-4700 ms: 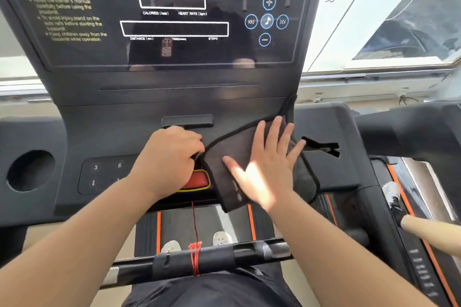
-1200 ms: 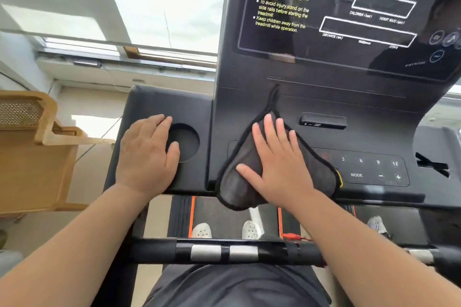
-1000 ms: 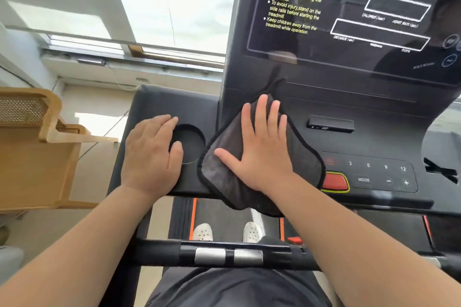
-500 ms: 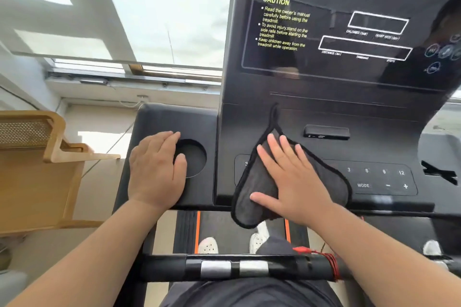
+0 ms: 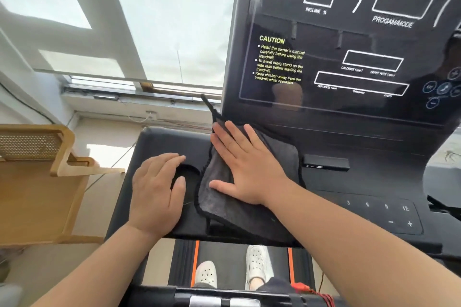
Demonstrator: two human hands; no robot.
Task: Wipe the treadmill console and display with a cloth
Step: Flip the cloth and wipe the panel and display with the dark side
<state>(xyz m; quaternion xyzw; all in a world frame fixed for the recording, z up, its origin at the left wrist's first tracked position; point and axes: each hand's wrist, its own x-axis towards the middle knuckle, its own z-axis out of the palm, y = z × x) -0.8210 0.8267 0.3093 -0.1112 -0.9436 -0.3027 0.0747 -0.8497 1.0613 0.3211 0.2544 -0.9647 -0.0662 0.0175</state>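
The dark grey cloth (image 5: 219, 197) lies flat on the left part of the console (image 5: 324, 183), across the seam between the centre panel and the left wing (image 5: 159, 142). The right hand (image 5: 247, 169) presses on it with straight, spread fingers and does not grip it. The cloth's left edge touches the right rim of the round cup holder (image 5: 187, 174). Its lower edge reaches close to the front edge of the console, and one thin corner stands up beside the left edge of the display (image 5: 349, 57). The left hand (image 5: 156, 192) rests flat on the left wing, fingers relaxed, holding nothing; its thumb lies over the cup holder.

To the right of the cloth the console surface is bare up to a small black slot (image 5: 325, 163) and the number keypad (image 5: 384, 209). The display rises steeply just behind the cloth, with yellow CAUTION text on its lower left.

Below the console, two white shoes (image 5: 205, 273) stand on the belt (image 5: 229, 252) between orange stripes. A handlebar (image 5: 224, 300) crosses the bottom, with a red cord (image 5: 311, 290) on it. At the left stands a wooden frame (image 5: 37, 182), and behind it is a bright window (image 5: 162, 20).
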